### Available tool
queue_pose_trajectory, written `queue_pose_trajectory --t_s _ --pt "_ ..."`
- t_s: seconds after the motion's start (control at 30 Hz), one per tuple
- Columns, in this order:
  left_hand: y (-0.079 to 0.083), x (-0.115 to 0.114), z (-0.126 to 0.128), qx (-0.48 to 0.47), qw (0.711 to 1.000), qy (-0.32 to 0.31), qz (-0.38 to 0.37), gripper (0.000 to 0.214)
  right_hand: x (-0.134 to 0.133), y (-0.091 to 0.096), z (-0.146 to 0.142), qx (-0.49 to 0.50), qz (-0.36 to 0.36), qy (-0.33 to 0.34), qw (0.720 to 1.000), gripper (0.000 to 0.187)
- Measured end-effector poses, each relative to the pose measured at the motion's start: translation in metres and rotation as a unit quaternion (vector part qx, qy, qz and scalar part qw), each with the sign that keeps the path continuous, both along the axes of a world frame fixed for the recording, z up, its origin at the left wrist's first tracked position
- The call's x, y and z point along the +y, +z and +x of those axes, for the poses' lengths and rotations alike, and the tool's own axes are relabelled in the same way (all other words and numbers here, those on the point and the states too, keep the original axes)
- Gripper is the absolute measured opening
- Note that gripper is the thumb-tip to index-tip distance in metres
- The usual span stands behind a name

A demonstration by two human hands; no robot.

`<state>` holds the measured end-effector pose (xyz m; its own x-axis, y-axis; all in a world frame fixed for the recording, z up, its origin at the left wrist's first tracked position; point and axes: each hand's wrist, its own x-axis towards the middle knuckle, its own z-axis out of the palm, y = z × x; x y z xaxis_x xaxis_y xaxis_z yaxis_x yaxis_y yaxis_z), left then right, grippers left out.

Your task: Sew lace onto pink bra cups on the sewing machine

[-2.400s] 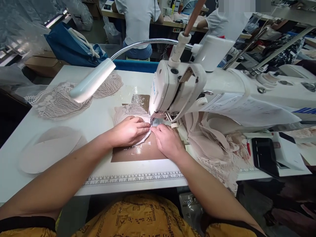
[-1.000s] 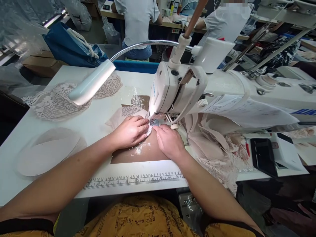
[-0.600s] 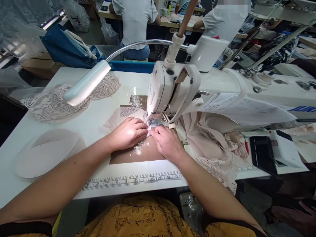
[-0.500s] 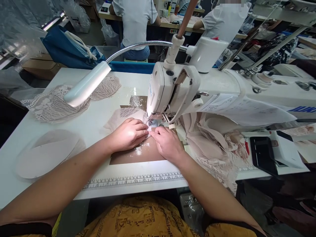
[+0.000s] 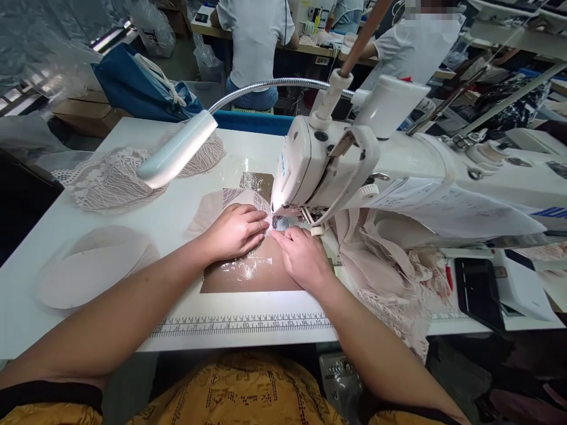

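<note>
A pale beige lace fabric piece [image 5: 206, 213] lies under the needle end of a white sewing machine [image 5: 295, 168]. My left hand [image 5: 237, 231] rests flat on it, fingers stretched toward the presser foot. Just right of those fingertips, my right hand [image 5: 305, 254] is closed, thumb and forefinger pinched at the fabric's near edge by the needle. What exactly lies between those fingers is small and partly hidden. Beneath both hands is a brown taped sheet [image 5: 248, 280] on the white table [image 5: 177, 295].
Lace pieces [image 5: 110, 183] and a pale oval cup [image 5: 88, 274] lie at left. Beige cups and lace [image 5: 376, 260] are heaped right of the needle, near a black phone [image 5: 478, 292]. A lamp [image 5: 177, 150] hangs over the table; a ruler strip [image 5: 248, 324] runs along its front. People sit beyond.
The view has shifted, so the machine and table sit farther right in the picture. My left hand lies slightly farther from the needle, showing more lace beyond it. The right hand keeps its pinch.
</note>
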<state>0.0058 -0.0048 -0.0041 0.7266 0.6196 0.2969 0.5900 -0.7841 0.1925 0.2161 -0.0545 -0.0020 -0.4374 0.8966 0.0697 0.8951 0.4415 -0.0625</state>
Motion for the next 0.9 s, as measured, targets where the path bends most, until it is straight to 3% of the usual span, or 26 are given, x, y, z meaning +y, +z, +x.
queue_pose_trajectory --t_s 0.37,0.63,0.8,0.9 --pt "-0.003 0.01 -0.002 0.002 0.994 0.102 0.035 0.031 0.001 -0.006 0.006 0.055 0.029 0.035 0.997 0.042" --pt "-0.001 0.016 -0.013 0.035 0.975 0.218 -0.025 0.034 0.002 -0.004 0.007 0.083 0.01 0.031 0.996 0.039" --pt "0.008 0.016 -0.016 0.059 0.96 0.269 -0.051 0.037 0.003 -0.003 0.008 0.097 -0.004 0.034 0.995 0.04" --pt "0.022 0.011 -0.018 0.088 0.953 0.277 -0.082 0.037 0.003 -0.002 0.008 0.102 -0.006 0.038 0.994 0.039"
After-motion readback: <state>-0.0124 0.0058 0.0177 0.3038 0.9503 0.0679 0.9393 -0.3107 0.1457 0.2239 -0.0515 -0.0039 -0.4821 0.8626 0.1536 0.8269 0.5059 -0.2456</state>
